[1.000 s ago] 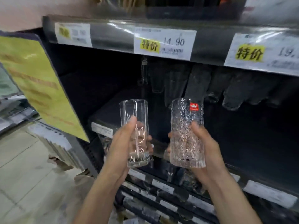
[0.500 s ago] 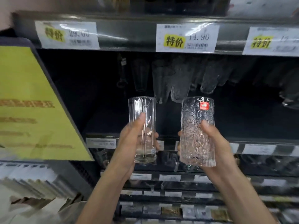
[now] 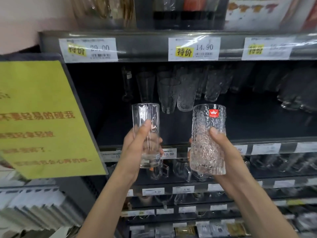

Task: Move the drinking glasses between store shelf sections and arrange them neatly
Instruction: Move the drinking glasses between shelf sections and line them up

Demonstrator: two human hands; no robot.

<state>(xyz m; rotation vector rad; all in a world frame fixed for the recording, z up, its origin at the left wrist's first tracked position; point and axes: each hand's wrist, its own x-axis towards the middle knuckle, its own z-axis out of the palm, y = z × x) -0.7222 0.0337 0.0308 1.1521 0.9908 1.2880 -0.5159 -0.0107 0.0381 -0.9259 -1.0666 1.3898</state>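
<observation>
View levelled: shelf edge (image 3: 145, 47) with price tags (image 3: 193, 48), slanted 1.0 s ago, now runs near horizontal and sits lower in frame. Goods (image 3: 180, 12) above it newly visible along top of frame. Yellow sign (image 3: 42, 117) fills more of left side. Smooth glass (image 3: 145, 115) and textured glass (image 3: 205, 152) slightly further apart.

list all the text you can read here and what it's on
"特价 14.90": middle price tag on the upper shelf edge.
"特价 29.00": left price tag, digits glare-streaked.
"特价": right price tag; price blurred.
"10.00": tag on the lower shelf rail.
"不要轻易的碰我": yellow sign; other lines blurred.
Too small to read: red sticker on the textured glass.
Unreadable: lower tags.
</observation>
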